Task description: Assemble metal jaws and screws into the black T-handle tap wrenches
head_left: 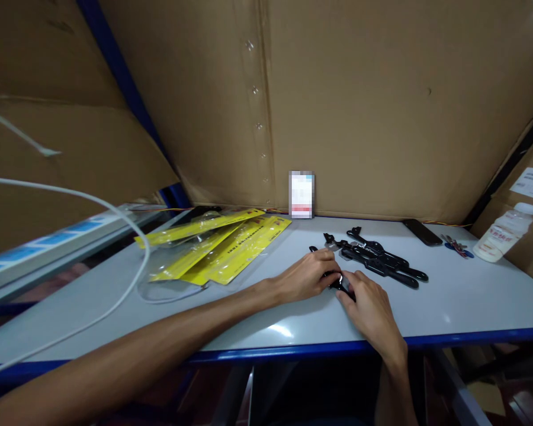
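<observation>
A black plier-like hand tool (339, 283) is held between my two hands, low over the white tabletop. My left hand (306, 275) has its fingers closed on the tool's far end, and they cover most of it. My right hand (372, 305) grips the near end between thumb and fingers. The tool's exact kind is hard to make out because the hands hide it. Just beyond my right hand, several similar black plier-like tools (377, 257) lie in a pile, with their handles toward the right.
Yellow cards with clear plastic packaging (231, 251) lie left of my hands. A phone with a blurred screen (301, 195) stands against the cardboard wall (359, 106). To the right are a dark phone (421, 232), keys (457, 247) and a bottle (501, 236). A white cable (144, 266) loops at left.
</observation>
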`<state>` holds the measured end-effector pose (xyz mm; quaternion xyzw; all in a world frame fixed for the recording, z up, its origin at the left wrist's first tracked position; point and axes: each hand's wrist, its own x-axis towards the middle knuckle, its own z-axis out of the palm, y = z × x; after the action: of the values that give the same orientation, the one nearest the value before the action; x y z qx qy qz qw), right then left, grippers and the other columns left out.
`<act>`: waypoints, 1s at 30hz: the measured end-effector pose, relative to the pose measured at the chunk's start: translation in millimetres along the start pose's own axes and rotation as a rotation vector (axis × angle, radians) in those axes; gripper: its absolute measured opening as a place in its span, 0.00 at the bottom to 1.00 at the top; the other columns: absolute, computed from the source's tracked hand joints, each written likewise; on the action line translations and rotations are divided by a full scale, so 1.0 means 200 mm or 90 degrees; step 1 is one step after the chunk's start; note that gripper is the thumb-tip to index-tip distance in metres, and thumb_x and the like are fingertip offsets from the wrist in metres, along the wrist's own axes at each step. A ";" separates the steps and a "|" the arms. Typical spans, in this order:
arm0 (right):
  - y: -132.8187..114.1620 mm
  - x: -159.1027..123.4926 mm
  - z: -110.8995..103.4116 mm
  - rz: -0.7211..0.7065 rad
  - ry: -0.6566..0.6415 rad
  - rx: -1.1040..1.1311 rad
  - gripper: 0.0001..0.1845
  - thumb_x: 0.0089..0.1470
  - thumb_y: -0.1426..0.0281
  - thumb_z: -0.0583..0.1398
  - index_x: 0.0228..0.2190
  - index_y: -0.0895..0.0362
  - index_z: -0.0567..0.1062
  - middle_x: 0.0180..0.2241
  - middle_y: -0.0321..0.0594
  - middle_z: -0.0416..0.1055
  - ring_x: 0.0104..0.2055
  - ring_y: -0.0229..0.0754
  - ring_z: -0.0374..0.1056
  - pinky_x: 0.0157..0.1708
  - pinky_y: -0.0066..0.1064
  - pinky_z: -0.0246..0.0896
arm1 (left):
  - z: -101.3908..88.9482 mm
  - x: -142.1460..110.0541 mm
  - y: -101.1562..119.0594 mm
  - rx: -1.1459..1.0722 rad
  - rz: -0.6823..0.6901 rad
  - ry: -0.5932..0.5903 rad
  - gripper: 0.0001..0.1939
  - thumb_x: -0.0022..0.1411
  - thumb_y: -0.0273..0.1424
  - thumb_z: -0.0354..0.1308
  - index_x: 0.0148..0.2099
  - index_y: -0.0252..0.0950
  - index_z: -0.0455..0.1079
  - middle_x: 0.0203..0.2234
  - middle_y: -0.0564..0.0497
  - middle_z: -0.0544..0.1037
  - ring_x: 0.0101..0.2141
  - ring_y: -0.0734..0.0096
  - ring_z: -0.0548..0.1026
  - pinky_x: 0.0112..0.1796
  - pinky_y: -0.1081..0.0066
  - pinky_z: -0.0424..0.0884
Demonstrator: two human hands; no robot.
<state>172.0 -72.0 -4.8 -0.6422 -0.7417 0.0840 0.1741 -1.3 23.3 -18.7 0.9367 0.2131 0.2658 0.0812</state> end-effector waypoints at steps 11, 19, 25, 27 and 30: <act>0.01 0.00 0.00 0.002 0.002 0.009 0.18 0.64 0.70 0.58 0.54 0.55 0.75 0.46 0.43 0.76 0.48 0.49 0.73 0.44 0.35 0.61 | 0.04 -0.01 -0.03 -0.016 -0.011 0.056 0.12 0.71 0.23 0.51 0.41 0.35 0.76 0.34 0.47 0.76 0.39 0.63 0.72 0.41 0.65 0.71; 0.00 0.00 0.00 0.004 -0.003 -0.002 0.17 0.65 0.69 0.58 0.54 0.55 0.74 0.46 0.43 0.76 0.47 0.47 0.73 0.43 0.34 0.61 | 0.03 0.00 0.01 -0.014 -0.008 0.046 0.13 0.70 0.23 0.51 0.42 0.33 0.77 0.34 0.46 0.76 0.38 0.64 0.72 0.41 0.65 0.72; 0.01 0.01 0.00 0.006 -0.004 -0.008 0.16 0.65 0.69 0.57 0.53 0.55 0.75 0.46 0.43 0.76 0.46 0.47 0.73 0.42 0.34 0.60 | 0.03 0.00 0.01 -0.009 -0.007 0.051 0.12 0.71 0.22 0.51 0.50 0.31 0.74 0.38 0.44 0.78 0.41 0.62 0.73 0.44 0.62 0.73; 0.01 0.01 0.00 0.008 -0.003 -0.007 0.17 0.65 0.69 0.58 0.53 0.55 0.75 0.46 0.43 0.76 0.46 0.47 0.73 0.42 0.34 0.60 | 0.05 0.00 0.00 -0.026 -0.024 0.066 0.14 0.69 0.20 0.51 0.52 0.31 0.74 0.39 0.44 0.78 0.42 0.62 0.73 0.44 0.63 0.73; 0.00 0.00 -0.01 0.007 -0.002 0.001 0.17 0.65 0.70 0.58 0.54 0.55 0.74 0.47 0.43 0.76 0.47 0.47 0.73 0.42 0.34 0.60 | 0.06 0.00 -0.02 -0.039 -0.034 0.070 0.13 0.68 0.20 0.52 0.45 0.34 0.77 0.36 0.46 0.78 0.41 0.63 0.73 0.44 0.63 0.73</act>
<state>173.1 -71.5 -4.0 -0.6463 -0.7382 0.0863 0.1729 2.5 26.5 -29.7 0.9118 0.2341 0.3207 0.1053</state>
